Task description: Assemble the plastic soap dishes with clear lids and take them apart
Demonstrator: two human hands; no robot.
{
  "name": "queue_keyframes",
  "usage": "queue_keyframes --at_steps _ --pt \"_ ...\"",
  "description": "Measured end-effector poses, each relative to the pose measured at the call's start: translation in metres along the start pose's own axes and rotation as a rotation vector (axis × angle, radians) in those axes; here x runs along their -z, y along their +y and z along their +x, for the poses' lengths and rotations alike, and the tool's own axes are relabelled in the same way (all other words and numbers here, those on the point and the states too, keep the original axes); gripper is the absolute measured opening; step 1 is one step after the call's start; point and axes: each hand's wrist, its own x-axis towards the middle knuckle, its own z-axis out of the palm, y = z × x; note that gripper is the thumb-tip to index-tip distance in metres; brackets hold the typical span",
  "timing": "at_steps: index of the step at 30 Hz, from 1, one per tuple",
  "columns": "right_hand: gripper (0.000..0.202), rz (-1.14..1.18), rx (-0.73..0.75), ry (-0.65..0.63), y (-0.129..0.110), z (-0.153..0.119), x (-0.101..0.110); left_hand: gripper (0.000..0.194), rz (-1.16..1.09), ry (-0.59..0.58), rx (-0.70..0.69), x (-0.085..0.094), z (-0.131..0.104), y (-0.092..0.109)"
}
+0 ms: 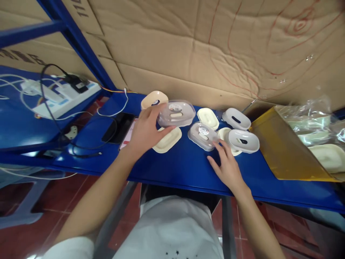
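Observation:
My left hand [148, 129] grips the left end of a clear-lidded oval dish [178, 114], raised above a cream oval piece [168, 141]. A beige dish [154, 99] sits behind that hand. My right hand [225, 163] has its fingers apart, the fingertips at the right edge of a second clear-lidded dish [203, 136] on the blue table. Whether they press on it is hard to tell. Another cream piece [208, 118] lies behind it. Two whitish dishes with dark slots, one at the back [236, 119] and one nearer [244, 140], are to the right.
An open cardboard box [285, 151] with plastic-wrapped pieces stands at the right on the blue table [178, 171]. At the left are a dark phone-like object [120, 127], cables and a white power strip [64, 102]. Cardboard [167, 46] lines the back.

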Motion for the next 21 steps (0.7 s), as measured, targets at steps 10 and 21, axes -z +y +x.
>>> queue_keyframes --at_steps 10,21 --pt "0.059 0.035 0.115 -0.142 -0.019 0.029 -0.006 0.072 0.021 -0.163 0.137 -0.048 0.060 -0.002" --pt "0.055 -0.206 0.182 -0.184 0.029 0.115 0.020 0.067 -0.054 -0.119 0.092 -0.055 0.044 -0.017"
